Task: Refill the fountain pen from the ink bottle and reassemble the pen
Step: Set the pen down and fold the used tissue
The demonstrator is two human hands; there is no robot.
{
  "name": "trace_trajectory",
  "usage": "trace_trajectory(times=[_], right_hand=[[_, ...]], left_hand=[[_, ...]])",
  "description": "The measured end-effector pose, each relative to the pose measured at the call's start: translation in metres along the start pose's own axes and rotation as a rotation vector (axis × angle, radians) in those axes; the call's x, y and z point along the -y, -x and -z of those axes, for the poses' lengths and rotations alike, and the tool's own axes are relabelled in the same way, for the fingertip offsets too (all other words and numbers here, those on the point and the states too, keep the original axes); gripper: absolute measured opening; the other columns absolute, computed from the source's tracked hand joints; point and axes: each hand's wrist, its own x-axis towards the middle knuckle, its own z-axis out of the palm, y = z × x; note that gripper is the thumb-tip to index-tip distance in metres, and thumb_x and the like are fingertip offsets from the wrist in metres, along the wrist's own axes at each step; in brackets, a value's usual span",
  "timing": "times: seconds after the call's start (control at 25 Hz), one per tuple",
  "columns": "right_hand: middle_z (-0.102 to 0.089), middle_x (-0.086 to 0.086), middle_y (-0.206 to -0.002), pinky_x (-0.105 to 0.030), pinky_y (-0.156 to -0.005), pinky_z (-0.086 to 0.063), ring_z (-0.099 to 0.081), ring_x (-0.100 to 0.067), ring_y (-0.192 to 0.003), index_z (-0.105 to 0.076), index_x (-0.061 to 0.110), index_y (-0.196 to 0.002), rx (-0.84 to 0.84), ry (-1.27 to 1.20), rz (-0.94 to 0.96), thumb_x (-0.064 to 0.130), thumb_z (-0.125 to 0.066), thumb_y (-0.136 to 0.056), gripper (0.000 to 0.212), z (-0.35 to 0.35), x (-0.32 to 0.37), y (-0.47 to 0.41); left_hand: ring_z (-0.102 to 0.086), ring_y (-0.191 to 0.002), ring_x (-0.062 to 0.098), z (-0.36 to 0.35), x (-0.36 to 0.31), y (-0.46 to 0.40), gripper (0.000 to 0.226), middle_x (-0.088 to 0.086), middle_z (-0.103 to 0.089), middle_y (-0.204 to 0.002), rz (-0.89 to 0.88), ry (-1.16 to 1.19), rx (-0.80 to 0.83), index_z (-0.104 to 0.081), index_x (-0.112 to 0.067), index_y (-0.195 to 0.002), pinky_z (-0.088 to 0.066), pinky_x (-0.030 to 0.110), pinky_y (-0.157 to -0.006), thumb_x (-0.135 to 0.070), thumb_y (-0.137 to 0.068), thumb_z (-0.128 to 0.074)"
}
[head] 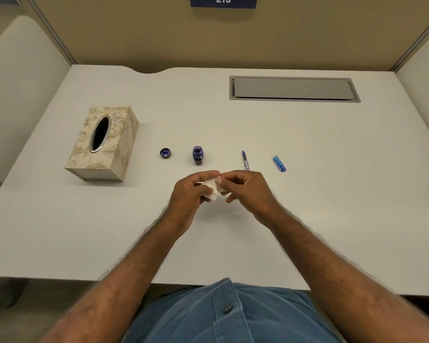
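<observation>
Your left hand (191, 194) and right hand (248, 191) are both closed on a folded tissue (212, 188); whether a pen part sits inside cannot be told, so wipe gently, clear of the open ink bottle (198, 155) and pen section (245, 160) just beyond.

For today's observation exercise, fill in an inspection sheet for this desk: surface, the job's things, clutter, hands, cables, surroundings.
Surface: white desk, no spills seen.
Job's things: ink bottle open, upright; its cap lying apart to the left; pen section and blue barrel lying separately to the right.
Clutter: tissue box at left.
Hands: left hand and right hand together hold a folded tissue above the desk.
Cables: nothing seen; grey cable hatch closed.
Surroundings: beige partition walls, sign 213.
</observation>
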Motion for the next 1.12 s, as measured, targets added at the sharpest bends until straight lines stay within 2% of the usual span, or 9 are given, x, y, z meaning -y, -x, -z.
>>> trace_trajectory(times=[0.12, 0.2, 0.4, 0.48, 0.64, 0.8, 0.88, 1.04, 1.12], right_hand=[[-0.084, -0.004, -0.089, -0.027, -0.064, -0.062, -0.076, -0.014, -0.074, -0.084, 0.012, -0.105, 0.054, -0.051, 0.014, 0.021, -0.080, -0.097, 0.013, -0.006, -0.001, 0.002], [-0.084, -0.005, -0.092, -0.028, -0.065, -0.062, -0.076, -0.013, -0.076, -0.084, 0.011, -0.106, 0.116, -0.058, 0.034, 0.019, -0.080, -0.097, 0.013, -0.012, -0.001, 0.004], [-0.084, 0.001, -0.103, -0.029, -0.071, -0.065, -0.080, -0.020, -0.086, -0.082, 0.013, -0.118, 0.348, 0.026, 0.095, 0.023, -0.090, -0.088, 0.032, -0.042, 0.000, 0.014], [-0.084, 0.001, -0.100, -0.030, -0.074, -0.065, -0.079, -0.020, -0.081, -0.082, 0.013, -0.116, 0.382, 0.032, 0.105, 0.023, -0.091, -0.087, 0.032, -0.057, 0.001, 0.017], [-0.085, -0.002, -0.098, -0.032, -0.080, -0.066, -0.082, -0.024, -0.084, -0.084, 0.014, -0.115, 0.464, 0.041, 0.108, 0.026, -0.087, -0.090, 0.027, -0.087, 0.009, 0.017], [-0.084, -0.003, -0.102, -0.030, -0.080, -0.065, -0.081, -0.025, -0.088, -0.084, 0.014, -0.113, 0.530, 0.048, 0.116, 0.024, -0.083, -0.095, 0.021, -0.128, 0.017, 0.025], [-0.084, -0.004, -0.103, -0.031, -0.080, -0.065, -0.081, -0.025, -0.088, -0.084, 0.013, -0.112, 0.564, 0.036, 0.098, 0.020, -0.080, -0.097, 0.017, -0.153, 0.019, 0.034], [-0.084, -0.007, -0.106, -0.030, -0.081, -0.063, -0.079, -0.023, -0.087, -0.085, 0.013, -0.110, 0.641, -0.011, 0.001, 0.013, -0.077, -0.098, 0.014, -0.209, 0.023, 0.052], [-0.084, -0.009, -0.108, -0.031, -0.081, -0.064, -0.079, -0.022, -0.087, -0.084, 0.009, -0.111, 0.695, -0.021, -0.060, 0.011, -0.076, -0.098, 0.015, -0.243, 0.024, 0.062]], left_hand=[[-0.074, -0.093, 0.014, 0.005, 0.006, 0.017, 0.047, 0.007, -0.076, -0.120, -0.088, -0.015, -0.089, -0.073, -0.019, -0.128, -0.059, 0.027, -0.075, -0.007, -0.083, -0.071], [-0.077, -0.091, 0.014, 0.011, 0.013, 0.028, 0.052, 0.007, -0.074, -0.116, -0.132, -0.007, -0.176, -0.067, -0.018, -0.134, -0.060, 0.027, -0.072, -0.007, -0.085, -0.079], [-0.081, -0.095, 0.020, 0.033, 0.028, 0.058, 0.064, 0.014, -0.076, -0.111, -0.111, 0.072, -0.394, -0.064, -0.022, -0.137, -0.065, 0.034, -0.081, -0.007, -0.080, -0.090], [-0.081, -0.097, 0.022, 0.044, 0.030, 0.071, 0.064, 0.016, -0.076, -0.111, -0.117, 0.093, -0.452, -0.067, -0.022, -0.135, -0.066, 0.034, -0.082, -0.009, -0.077, -0.092], [-0.080, -0.096, 0.025, 0.069, 0.030, 0.095, 0.063, 0.007, -0.074, -0.110, -0.104, 0.175, -0.532, -0.079, -0.023, -0.122, -0.066, 0.034, -0.083, -0.026, -0.062, -0.099], [-0.079, -0.101, 0.021, 0.102, 0.037, 0.122, 0.036, 0.007, -0.082, -0.110, -0.100, 0.200, -0.575, -0.084, -0.024, -0.110, -0.063, 0.026, -0.080, -0.026, -0.076, -0.095], [-0.078, -0.099, 0.017, 0.122, 0.043, 0.138, 0.032, 0.002, -0.084, -0.109, -0.077, 0.194, -0.585, -0.085, -0.023, -0.109, -0.060, 0.022, -0.077, -0.030, -0.079, -0.093], [-0.070, -0.081, 0.011, 0.162, 0.053, 0.176, 0.045, 0.009, -0.083, -0.103, -0.008, 0.260, -0.689, -0.086, -0.017, -0.100, -0.057, 0.025, -0.072, -0.044, -0.066, -0.095], [-0.068, -0.084, 0.015, 0.187, 0.059, 0.197, 0.042, 0.012, -0.083, -0.104, -0.025, 0.312, -0.712, -0.086, -0.015, -0.097, -0.056, 0.029, -0.075, -0.042, -0.065, -0.094]])
